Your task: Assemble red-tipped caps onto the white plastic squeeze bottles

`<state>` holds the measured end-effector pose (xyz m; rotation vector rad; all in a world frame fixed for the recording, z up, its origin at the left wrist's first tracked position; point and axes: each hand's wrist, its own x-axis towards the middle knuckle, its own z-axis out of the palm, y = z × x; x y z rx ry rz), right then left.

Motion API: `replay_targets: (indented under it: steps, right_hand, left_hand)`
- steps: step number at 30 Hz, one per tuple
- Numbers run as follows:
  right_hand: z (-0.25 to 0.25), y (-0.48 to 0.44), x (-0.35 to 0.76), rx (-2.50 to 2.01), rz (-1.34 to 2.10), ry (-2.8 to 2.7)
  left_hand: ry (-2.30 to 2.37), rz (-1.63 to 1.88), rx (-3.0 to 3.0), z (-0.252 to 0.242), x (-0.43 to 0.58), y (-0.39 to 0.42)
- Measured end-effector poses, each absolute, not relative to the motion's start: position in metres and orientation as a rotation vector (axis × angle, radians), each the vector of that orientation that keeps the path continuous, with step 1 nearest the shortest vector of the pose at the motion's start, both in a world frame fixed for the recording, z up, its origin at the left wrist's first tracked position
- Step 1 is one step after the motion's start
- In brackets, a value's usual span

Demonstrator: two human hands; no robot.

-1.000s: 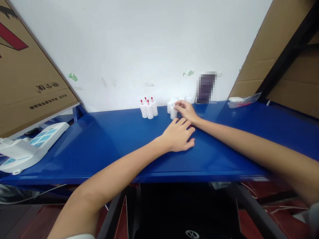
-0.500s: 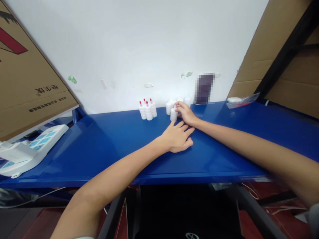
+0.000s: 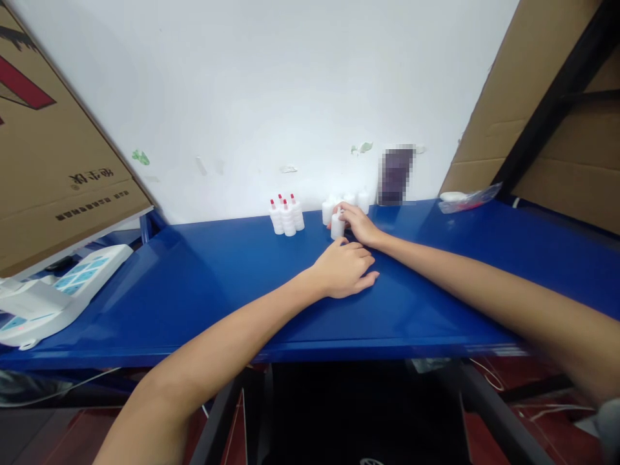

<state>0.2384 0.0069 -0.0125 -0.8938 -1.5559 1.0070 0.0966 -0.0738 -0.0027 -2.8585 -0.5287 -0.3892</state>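
My right hand [image 3: 357, 224] grips a small white squeeze bottle [image 3: 338, 227] around its upper part, keeping it upright at the table. Just in front of it, my left hand [image 3: 345, 268] rests low over the blue table [image 3: 232, 271], palm down with fingers curled inward. Whatever lies under those fingers is hidden. Several white bottles without red tips [image 3: 327, 212] stand behind my right hand by the wall, partly covered by it. Left of them, several white bottles with red tips [image 3: 289, 221] stand upright in a tight cluster.
A white power strip [image 3: 92, 271] with a plugged-in adapter lies at the table's left end. A large cardboard box [image 3: 58, 142] leans there. At the back right lie a clear plastic bag [image 3: 472, 199] with something red inside and a dark blurred-out rectangle [image 3: 396, 175] at the wall.
My left hand's fingers have curled in from a spread pose, and the red bit near them is no longer visible. My right hand still holds the bottle, now slightly nearer.
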Motion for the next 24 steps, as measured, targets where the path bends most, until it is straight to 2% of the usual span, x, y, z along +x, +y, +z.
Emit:
replay_targets:
  steps: [17, 20, 24]
  right_hand:
    - [-0.014, 0.008, 0.241, -0.899, 0.890, -1.728]
    - [-0.012, 0.005, 0.241, -0.913, 0.818, -1.800]
    - [-0.014, 0.006, 0.242, -0.843, 0.765, -1.882]
  left_hand:
    - [-0.544, -0.436, -2.882, 0.001, 0.088, -0.065]
    - [-0.484, -0.617, -2.923, 0.003, 0.086, -0.062]
    - [-0.588, -1.095, -2.894, 0.006, 0.076, -0.047]
